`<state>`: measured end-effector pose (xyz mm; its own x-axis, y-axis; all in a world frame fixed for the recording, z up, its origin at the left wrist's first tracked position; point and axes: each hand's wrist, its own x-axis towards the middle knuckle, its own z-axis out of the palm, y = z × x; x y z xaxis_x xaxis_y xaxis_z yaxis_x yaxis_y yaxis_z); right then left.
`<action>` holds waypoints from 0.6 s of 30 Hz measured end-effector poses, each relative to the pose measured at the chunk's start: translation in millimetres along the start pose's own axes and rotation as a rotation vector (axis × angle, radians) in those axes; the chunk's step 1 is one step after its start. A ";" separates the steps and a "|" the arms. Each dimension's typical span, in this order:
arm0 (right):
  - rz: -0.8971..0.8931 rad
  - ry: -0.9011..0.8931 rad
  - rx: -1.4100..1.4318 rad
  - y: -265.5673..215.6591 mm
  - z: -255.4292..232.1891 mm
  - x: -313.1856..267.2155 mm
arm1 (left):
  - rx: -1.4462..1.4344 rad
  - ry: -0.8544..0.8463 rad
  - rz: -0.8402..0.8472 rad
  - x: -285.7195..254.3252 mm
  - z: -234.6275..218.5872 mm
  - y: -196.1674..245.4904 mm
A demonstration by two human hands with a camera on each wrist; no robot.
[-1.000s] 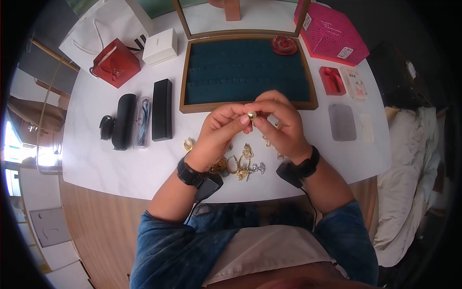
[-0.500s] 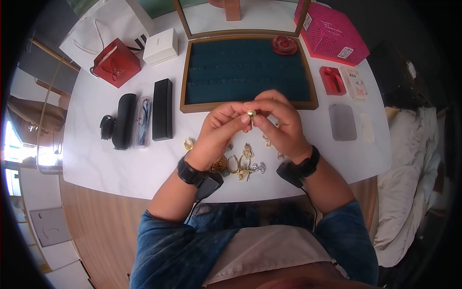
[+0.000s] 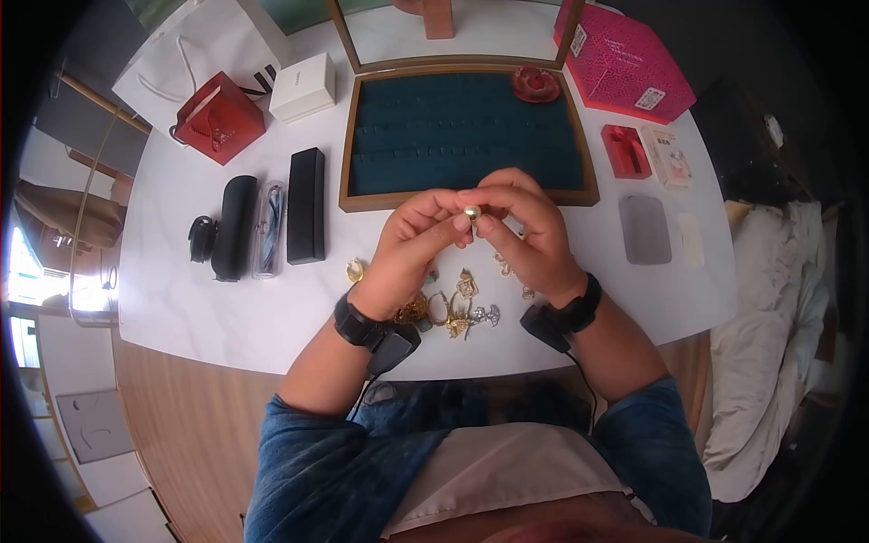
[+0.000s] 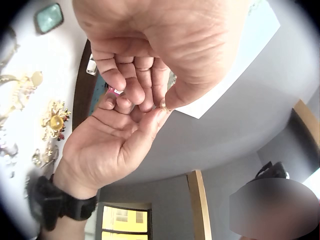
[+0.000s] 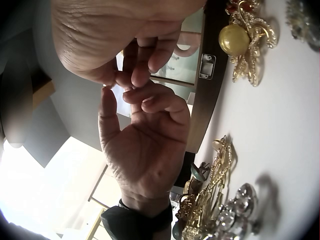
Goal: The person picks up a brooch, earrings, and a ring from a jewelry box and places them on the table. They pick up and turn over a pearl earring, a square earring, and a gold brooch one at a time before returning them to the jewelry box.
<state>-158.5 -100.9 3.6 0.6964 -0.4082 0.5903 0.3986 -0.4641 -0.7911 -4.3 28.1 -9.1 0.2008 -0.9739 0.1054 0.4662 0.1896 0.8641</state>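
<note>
A small shiny gold ball, perhaps part of an earring, is held at the fingertips of both hands, in front of the jewellery case. My left hand pinches it between thumb and forefinger. From the other side my right hand grips it the same way, the two hands touching. Its back is hidden by fingers in the wrist views. Below the hands lie a gold hoop, a square gold piece, a silver piece and a brooch with a yellow bead. A gold ring-like piece lies left.
The wooden case stands with its glass lid raised and a red flower ornament inside. Left are a long black box, a glasses case and gift bags. Pink and red boxes stand right.
The gold ball has shifted very slightly away from the body and turned a little between the fingertips. Both hands keep nearly the same place and hold.
</note>
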 end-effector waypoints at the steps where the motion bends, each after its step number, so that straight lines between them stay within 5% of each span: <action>1: 0.001 -0.001 0.003 0.3 0.0 0.0 | 0.005 0.001 -0.002 0.1 0.1 0.5; 18: 0.018 0.016 0.003 0.9 2.1 -0.4 | 0.023 0.010 -0.016 1.8 1.3 2.2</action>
<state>-157.2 -99.5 2.3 0.6938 -0.4289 0.5786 0.3878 -0.4545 -0.8019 -4.1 26.6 -6.3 0.2017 -0.9756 0.0865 0.4496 0.1707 0.8768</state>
